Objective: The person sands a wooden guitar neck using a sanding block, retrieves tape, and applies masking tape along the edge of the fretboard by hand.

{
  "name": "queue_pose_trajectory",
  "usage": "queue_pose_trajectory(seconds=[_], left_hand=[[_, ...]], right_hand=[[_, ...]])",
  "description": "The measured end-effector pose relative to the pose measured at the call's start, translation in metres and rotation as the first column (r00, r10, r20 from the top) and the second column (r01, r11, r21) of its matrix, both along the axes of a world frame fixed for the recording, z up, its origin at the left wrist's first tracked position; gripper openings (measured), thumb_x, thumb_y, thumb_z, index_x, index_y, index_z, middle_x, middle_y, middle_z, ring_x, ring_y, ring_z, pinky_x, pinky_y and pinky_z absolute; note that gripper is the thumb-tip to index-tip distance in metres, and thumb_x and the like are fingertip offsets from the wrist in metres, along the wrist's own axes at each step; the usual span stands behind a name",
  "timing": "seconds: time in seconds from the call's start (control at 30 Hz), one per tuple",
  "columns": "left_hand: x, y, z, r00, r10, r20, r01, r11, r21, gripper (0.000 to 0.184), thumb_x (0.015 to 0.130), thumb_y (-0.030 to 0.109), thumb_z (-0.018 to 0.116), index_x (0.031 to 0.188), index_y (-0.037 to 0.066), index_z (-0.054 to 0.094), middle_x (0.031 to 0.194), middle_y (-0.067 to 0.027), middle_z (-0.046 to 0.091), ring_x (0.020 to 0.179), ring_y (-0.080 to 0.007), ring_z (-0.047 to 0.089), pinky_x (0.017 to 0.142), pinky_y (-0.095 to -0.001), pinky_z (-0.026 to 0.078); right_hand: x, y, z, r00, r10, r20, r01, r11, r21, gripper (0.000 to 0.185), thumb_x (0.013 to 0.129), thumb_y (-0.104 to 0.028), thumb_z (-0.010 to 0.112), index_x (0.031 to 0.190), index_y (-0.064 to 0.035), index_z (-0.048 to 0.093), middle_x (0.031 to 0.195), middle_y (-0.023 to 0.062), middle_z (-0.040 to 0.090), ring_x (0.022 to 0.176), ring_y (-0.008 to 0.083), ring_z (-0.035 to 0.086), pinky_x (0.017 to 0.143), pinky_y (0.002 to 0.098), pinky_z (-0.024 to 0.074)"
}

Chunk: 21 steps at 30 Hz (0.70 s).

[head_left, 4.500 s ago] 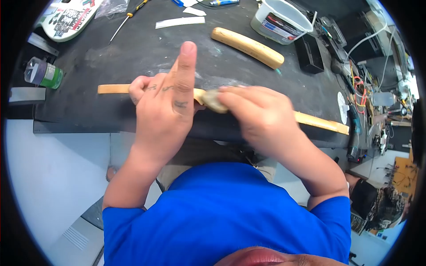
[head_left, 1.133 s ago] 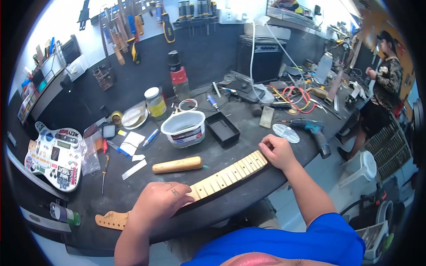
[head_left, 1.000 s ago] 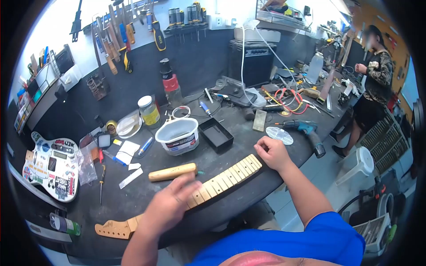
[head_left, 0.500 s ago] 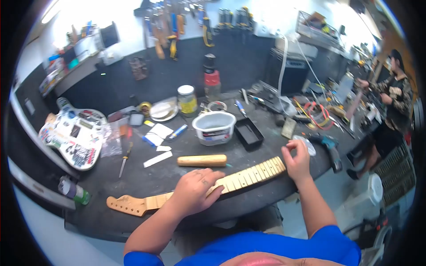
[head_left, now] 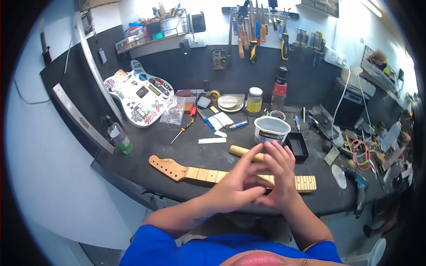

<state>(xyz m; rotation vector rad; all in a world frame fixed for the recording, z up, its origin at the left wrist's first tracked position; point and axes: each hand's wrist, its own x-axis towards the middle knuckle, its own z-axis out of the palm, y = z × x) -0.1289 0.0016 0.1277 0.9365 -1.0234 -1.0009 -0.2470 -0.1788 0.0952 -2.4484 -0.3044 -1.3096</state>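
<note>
- Half a second earlier I saw the left hand (head_left: 235,185) resting across the guitar neck (head_left: 199,174) and the right hand (head_left: 283,179) near its far end; by this moment both had come together above the neck, toward its right part.
- The fingers of both hands were loosely spread and curved, the two sets overlapping in my view.
- The neck lay along the front of the tabletop (head_left: 133,166), headstock to the left.
- My view had swung left, bringing the stickered guitar body (head_left: 137,103) further in and leaving the other person (head_left: 385,220) mostly cut off at the right edge.
- The hands hid part of the fretboard and the right end of the wooden bar (head_left: 239,150); I could not tell whether fingertips touched each other or the wood.
- Beyond the bar stood the plastic tub (head_left: 262,129), its inside too pale to read, with the black tray (head_left: 301,156) just beside it.
- The lidded jar (head_left: 254,99) showed yellow, label or contents I couldn't tell.
- The bottle (head_left: 120,139) at left showed green low down.
- The clear bag (head_left: 173,111) held small blurred pieces.
</note>
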Motion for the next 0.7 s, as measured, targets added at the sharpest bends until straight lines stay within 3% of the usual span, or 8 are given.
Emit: queue_pose_trajectory(seconds=[0.07,0.13,0.17,0.27,0.37,0.5,0.53,0.7], left_hand=[[0.014,0.027,-0.015,0.995,0.073,0.066,-0.071,0.996,-0.046,0.09,0.101,0.007,0.073,0.175,0.011,0.022,0.154,-0.0193,0.059,0.132,-0.0287,0.068,0.112,-0.0436,0.054],[0.038,0.05,-0.025,0.813,0.29,0.505,-0.31,0.949,-0.046,0.08,0.097,0.011,0.079,0.166,0.009,0.04,0.15,-0.0188,0.063,0.127,-0.029,0.07,0.112,-0.0435,0.054],[0.052,0.061,-0.032,0.556,0.368,0.745,-0.438,0.892,-0.113,0.075,0.094,0.013,0.082,0.161,0.007,0.048,0.148,-0.0189,0.064,0.126,-0.0302,0.071,0.112,-0.0437,0.054],[0.076,0.093,-0.061,0.238,0.455,0.858,-0.702,0.691,-0.172,0.076,0.089,0.018,0.087,0.155,0.004,0.053,0.149,-0.0203,0.063,0.13,-0.0358,0.067,0.115,-0.0455,0.051],[0.106,0.119,-0.101,-0.143,0.502,0.853,-0.726,0.533,-0.435,0.089,0.087,0.035,0.092,0.157,0.002,0.048,0.15,-0.0229,0.06,0.135,-0.0427,0.061,0.115,-0.051,0.049],[0.111,0.111,-0.119,-0.11,0.476,0.872,-0.777,0.506,-0.375,0.135,0.072,0.06,0.098,0.171,0.001,0.027,0.158,-0.0208,0.055,0.147,-0.0416,0.05,0.125,-0.0555,0.034],[0.113,0.109,-0.119,-0.169,0.351,0.921,-0.779,0.525,-0.343,0.147,0.069,0.063,0.099,0.175,0.001,0.017,0.155,-0.0162,0.059,0.149,-0.0401,0.048,0.127,-0.0556,0.028],[0.118,0.109,-0.127,-0.063,0.235,0.97,-0.842,0.508,-0.178,0.146,0.073,0.061,0.098,0.176,0.001,0.015,0.142,-0.0112,0.07,0.143,-0.038,0.054,0.128,-0.0577,0.027]], right_hand=[[-0.014,-0.01,0.001,0.997,-0.074,-0.026,0.075,0.996,0.055,0.067,0.09,-0.035,0.086,0.146,-0.0064,0.064,0.161,0.023,0.058,0.149,0.0421,0.055,0.125,0.0616,0.0344],[-0.035,-0.036,-0.004,0.989,-0.144,-0.044,0.148,0.985,0.094,0.051,0.082,-0.011,0.082,0.131,-0.0042,0.071,0.144,0.021,0.071,0.134,0.0416,0.066,0.114,0.0525,0.0503],[-0.048,-0.047,-0.005,0.979,-0.203,-0.031,0.205,0.969,0.137,0.036,0.081,-0.006,0.079,0.117,-0.003,0.075,0.132,0.0193,0.076,0.124,0.0406,0.071,0.108,0.0491,0.0552],[-0.094,-0.081,-0.026,0.917,-0.392,-0.075,0.397,0.878,0.268,0.008,0.094,0.003,0.069,0.1,0.0007,0.075,0.097,0.0147,0.078,0.092,0.0294,0.076,0.085,0.0371,0.0579],[-0.144,-0.119,-0.058,0.857,-0.501,-0.122,0.504,0.763,0.404,0.01,0.101,-0.003,0.066,0.096,0.0023,0.073,0.088,0.0094,0.072,0.082,0.0156,0.067,0.075,0.0316,0.0518],[-0.169,-0.159,-0.11,0.77,-0.638,-0.029,0.525,0.606,0.598,0.016,0.108,-0.008,0.061,0.095,-0.0005,0.065,0.083,0.0018,0.064,0.072,0.0097,0.057,0.069,0.0264,0.0471],[-0.17,-0.167,-0.114,0.752,-0.638,-0.166,0.566,0.495,0.659,0.019,0.111,-0.011,0.059,0.094,-0.0022,0.061,0.082,0.0003,0.063,0.07,0.0074,0.055,0.068,0.025,0.0454],[-0.166,-0.17,-0.118,0.765,-0.626,-0.148,0.587,0.583,0.562,0.014,0.103,-0.01,0.066,0.092,-0.0006,0.066,0.08,0.0067,0.068,0.074,0.0162,0.064,0.071,0.0334,0.051]])
